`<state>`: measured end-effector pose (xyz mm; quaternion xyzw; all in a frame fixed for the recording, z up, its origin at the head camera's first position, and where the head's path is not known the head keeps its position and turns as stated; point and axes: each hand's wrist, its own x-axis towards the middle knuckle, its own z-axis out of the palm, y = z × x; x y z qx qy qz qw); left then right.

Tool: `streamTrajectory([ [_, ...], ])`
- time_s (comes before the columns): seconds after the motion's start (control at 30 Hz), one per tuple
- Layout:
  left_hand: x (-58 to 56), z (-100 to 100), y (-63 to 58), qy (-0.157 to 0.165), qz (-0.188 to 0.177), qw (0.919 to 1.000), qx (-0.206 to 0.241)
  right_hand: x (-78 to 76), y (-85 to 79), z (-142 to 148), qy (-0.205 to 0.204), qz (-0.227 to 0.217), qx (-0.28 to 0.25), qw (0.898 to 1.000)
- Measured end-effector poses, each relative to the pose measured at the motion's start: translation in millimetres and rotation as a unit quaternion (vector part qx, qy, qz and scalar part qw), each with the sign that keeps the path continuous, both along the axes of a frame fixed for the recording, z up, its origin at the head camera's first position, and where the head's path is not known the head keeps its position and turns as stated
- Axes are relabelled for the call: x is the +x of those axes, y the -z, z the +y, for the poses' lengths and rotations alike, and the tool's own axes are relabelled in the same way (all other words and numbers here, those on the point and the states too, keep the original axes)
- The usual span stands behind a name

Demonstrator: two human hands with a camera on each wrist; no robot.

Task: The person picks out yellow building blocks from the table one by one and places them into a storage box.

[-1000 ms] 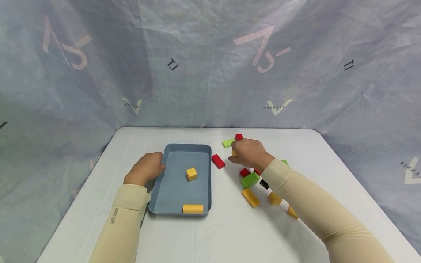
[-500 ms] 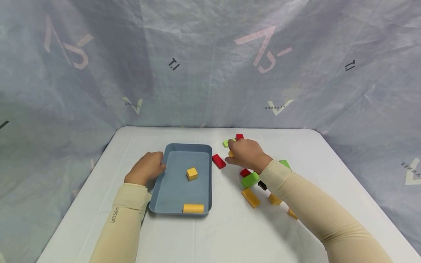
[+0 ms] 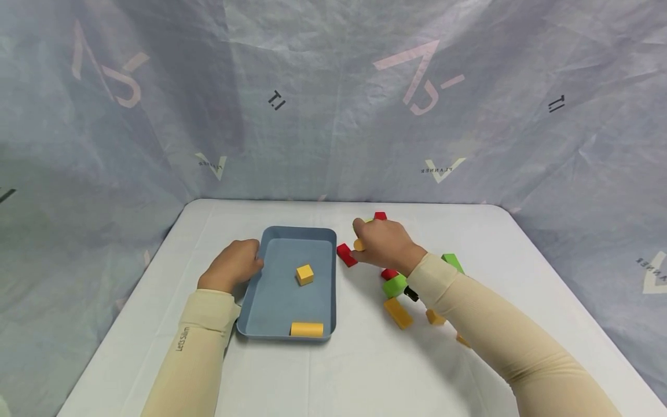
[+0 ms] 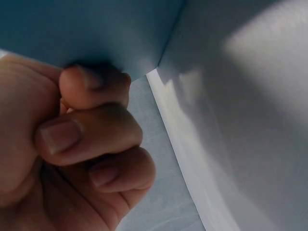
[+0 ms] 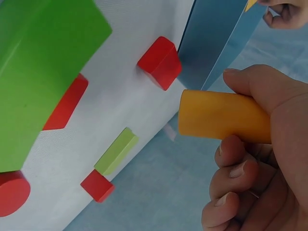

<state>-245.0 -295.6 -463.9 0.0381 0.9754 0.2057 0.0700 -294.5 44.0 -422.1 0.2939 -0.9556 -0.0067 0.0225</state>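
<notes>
My left hand (image 3: 233, 266) grips the left rim of a blue-grey tray (image 3: 299, 233); in the left wrist view its curled fingers (image 4: 96, 134) sit right at the tray's wall (image 4: 96, 33). Inside the tray lie a yellow cube (image 3: 304, 275) and, along the near wall, a yellow cylinder block (image 3: 307, 329). Right of the tray, my right hand (image 3: 388, 243) pinches an orange-yellow cylinder block (image 5: 221, 114) between thumb and fingers. It is raised over the table, close to a red block (image 3: 346, 255), and its far end sticks out from the hand.
Right of the tray lie several loose blocks: a green block (image 3: 394, 286), an orange bar (image 3: 398, 313), another orange block (image 3: 435, 317), and a red block (image 3: 381, 216) at the back. A small black object (image 3: 411, 293) sits among them. A grey curtain (image 3: 333, 116) hangs behind the white table (image 3: 333, 382).
My right hand has moved a little left toward the tray, carrying the cylinder block. The left hand and tray have kept their place.
</notes>
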Motion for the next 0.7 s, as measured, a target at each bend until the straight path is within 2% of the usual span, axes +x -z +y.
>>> streamTrajectory([
  [0.4,-3.1,0,0.6,0.008,0.004,1.0000,0.001,0.2,-0.1,-5,-0.015,0.016,-0.009,1.000],
  [0.7,-2.3,0,1.1,0.000,-0.004,1.0000,0.005,3.1,-1.6,-11,-0.051,0.050,-0.028,0.997],
])
